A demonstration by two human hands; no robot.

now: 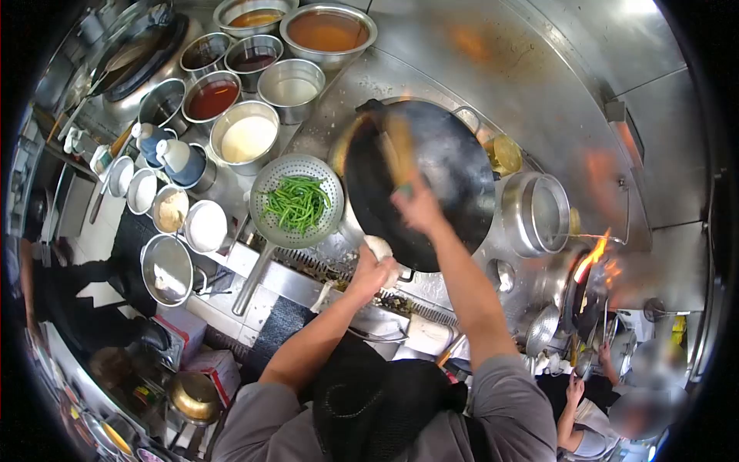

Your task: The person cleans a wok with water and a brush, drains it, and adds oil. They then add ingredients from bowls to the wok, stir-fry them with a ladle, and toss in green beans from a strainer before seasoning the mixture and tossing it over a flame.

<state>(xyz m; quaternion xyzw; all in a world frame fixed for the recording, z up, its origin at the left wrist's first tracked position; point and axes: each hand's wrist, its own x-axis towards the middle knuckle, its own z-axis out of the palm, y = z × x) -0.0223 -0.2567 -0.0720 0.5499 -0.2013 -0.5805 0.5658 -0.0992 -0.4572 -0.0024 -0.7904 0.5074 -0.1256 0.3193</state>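
A large black wok point(454, 177) sits tilted over the burner in front of me. My left hand point(371, 271) is closed around a folded whitish cloth point(379, 248) at the wok's near left edge; the cloth hides what part of the wok it touches. Inside the wok, my right hand point(418, 204) grips a brush point(399, 150) with a tan head, smeared by motion. To the left of the wok, green beans point(296, 204) lie in a perforated strainer ladle point(259, 171), its long handle pointing toward me.
Steel pots of sauces and liquids point(214, 100) crowd the upper left, with small seasoning bowls point(206, 227) below them. A metal pot point(533, 214) stands right of the wok. Farther right, flames point(594, 254) rise near another wok, where a co-worker's hand point(574, 391) shows.
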